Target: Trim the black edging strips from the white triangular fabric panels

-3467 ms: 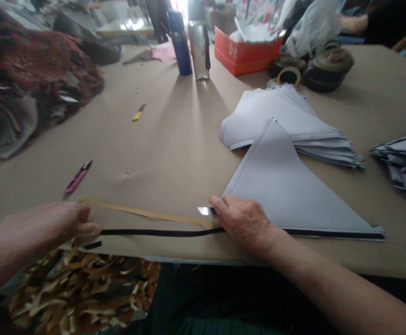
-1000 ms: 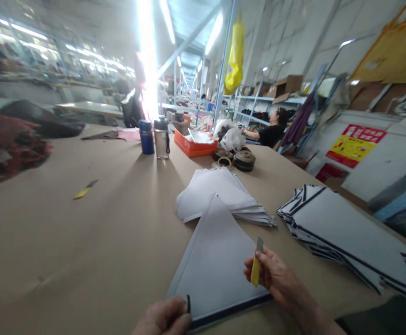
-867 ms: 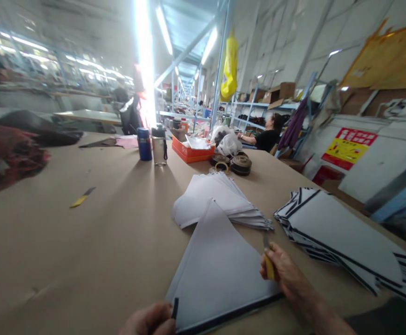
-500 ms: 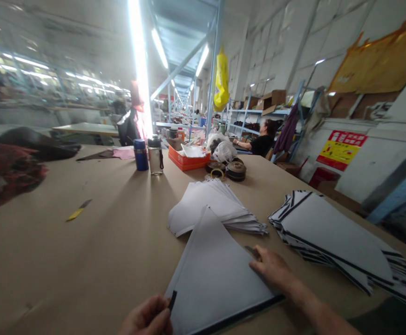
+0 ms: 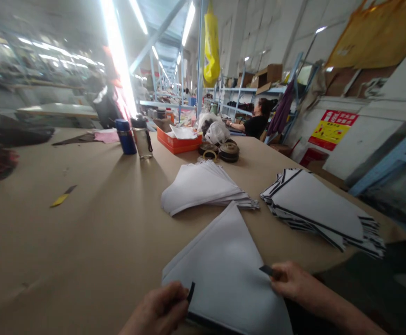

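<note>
A white, roughly triangular panel (image 5: 224, 260) lies before me at the table's near edge, with a dark band along its lower edge. At the panel's lower left, my left hand (image 5: 163, 307) is closed in a pinch on a short black strip (image 5: 191, 292), whose end sticks up past the fingers. Over the right edge of the panel, my right hand (image 5: 290, 281) is closed around a flat dark blade (image 5: 266, 270) with a slanted tip pointing left. Its handle is hidden in the fingers. Beyond the panel lies a stack of white panels (image 5: 203, 186).
On the right sits a stack of black-edged white panels (image 5: 318, 204). Farther back are an orange box (image 5: 178, 143), tape rolls (image 5: 229, 151), a blue bottle (image 5: 125, 137) and a clear bottle (image 5: 142, 139). A yellow-handled cutter (image 5: 60, 200) lies left. A person (image 5: 257, 123) sits behind the table.
The panel has turned and shifted toward the near edge, its tip now farther right. My right hand has moved right and lower with the blade; my left hand has moved slightly right with the strip.
</note>
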The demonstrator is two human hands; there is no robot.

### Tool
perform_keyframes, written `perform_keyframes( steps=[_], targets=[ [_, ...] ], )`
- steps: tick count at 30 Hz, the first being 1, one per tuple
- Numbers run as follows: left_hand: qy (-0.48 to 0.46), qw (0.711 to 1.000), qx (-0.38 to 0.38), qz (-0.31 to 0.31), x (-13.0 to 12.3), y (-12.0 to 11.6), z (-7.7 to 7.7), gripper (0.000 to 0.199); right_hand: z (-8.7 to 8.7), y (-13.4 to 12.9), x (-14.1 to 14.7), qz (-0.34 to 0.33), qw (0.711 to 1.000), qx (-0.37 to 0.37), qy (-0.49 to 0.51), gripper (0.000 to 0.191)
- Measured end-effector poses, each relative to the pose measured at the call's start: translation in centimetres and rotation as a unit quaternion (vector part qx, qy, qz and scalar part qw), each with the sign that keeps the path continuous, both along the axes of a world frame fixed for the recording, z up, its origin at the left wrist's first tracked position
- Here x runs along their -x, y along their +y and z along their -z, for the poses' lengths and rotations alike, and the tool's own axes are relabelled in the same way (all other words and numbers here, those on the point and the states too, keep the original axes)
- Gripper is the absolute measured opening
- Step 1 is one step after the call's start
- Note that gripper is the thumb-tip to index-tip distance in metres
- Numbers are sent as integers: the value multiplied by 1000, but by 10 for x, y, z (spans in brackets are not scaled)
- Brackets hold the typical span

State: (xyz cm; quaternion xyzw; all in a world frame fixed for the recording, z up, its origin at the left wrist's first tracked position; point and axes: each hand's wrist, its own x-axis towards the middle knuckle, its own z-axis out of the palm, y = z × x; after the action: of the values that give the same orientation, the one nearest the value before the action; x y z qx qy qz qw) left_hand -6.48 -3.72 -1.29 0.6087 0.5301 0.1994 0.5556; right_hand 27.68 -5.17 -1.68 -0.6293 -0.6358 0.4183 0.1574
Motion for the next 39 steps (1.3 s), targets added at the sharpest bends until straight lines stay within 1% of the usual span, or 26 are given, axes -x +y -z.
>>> perform_keyframes(
  steps=[2, 5, 7, 9, 11, 13, 16, 17, 19, 20, 22, 25, 28, 31, 34, 36, 37, 39],
  targets=[
    [-5, 1000, 6, 19, -8, -4, -2, 20, 9, -34, -6, 24, 999, 23, 20, 19],
    [13, 999, -12, 51, -19, -6, 4, 18, 29, -76, -9, 61, 996, 56, 18, 22],
    [41, 996, -27, 79, -24, -5, 10, 17, 41, -93, -7, 83, 994, 62, 18, 22],
    [60, 993, -48, 94, -29, -3, 15, 16, 45, -98, -7, 105, 993, 56, 25, 25],
    [48, 993, -54, 92, -32, -3, 15, 15, 41, -94, -10, 125, 991, 45, 28, 30],
    [14, 996, -18, 82, -37, -6, 7, 16, 27, -84, -14, 144, 989, 22, 33, 33],
    [-47, 994, 72, 62, -47, -13, -18, 18, 0, -64, -11, 172, 981, -26, 79, 33],
    [-55, 994, 82, 53, -52, -15, -27, 16, -9, -57, -6, 176, 978, -28, 105, 33],
    [-81, 994, 61, 47, -59, -18, -42, 15, -24, -44, 11, 176, 971, -14, 163, 36],
    [-94, 994, 45, 44, -62, -19, -47, 14, -30, -38, 22, 165, 967, 6, 196, 40],
    [-110, 993, 12, 45, -65, -21, -51, 13, -38, -28, 43, 129, 954, 53, 264, 46],
    [-98, 994, -26, 47, -63, -24, -48, 12, -41, -17, 69, 80, 931, 111, 338, 47],
    [-84, 994, -47, 49, -60, -25, -46, 12, -37, -9, 81, 66, 917, 124, 374, 38],
    [-64, 995, -54, 61, -61, -21, -47, 13, -34, -3, 86, 63, 915, 119, 381, 27],
    [-11, 992, -80, 93, -62, -16, -50, 18, -36, 1, 88, 54, 922, 106, 369, 23],
    [40, 983, -137, 112, -61, -14, -53, 23, -37, 3, 88, 59, 926, 96, 361, 23],
    [73, 974, -177, 124, -61, -14, -54, 24, -37, 3, 88, 64, 926, 94, 360, 24],
    [141, 942, -266, 148, -59, -16, -56, 22, -35, 3, 88, 70, 924, 93, 364, 25]
  ],
)
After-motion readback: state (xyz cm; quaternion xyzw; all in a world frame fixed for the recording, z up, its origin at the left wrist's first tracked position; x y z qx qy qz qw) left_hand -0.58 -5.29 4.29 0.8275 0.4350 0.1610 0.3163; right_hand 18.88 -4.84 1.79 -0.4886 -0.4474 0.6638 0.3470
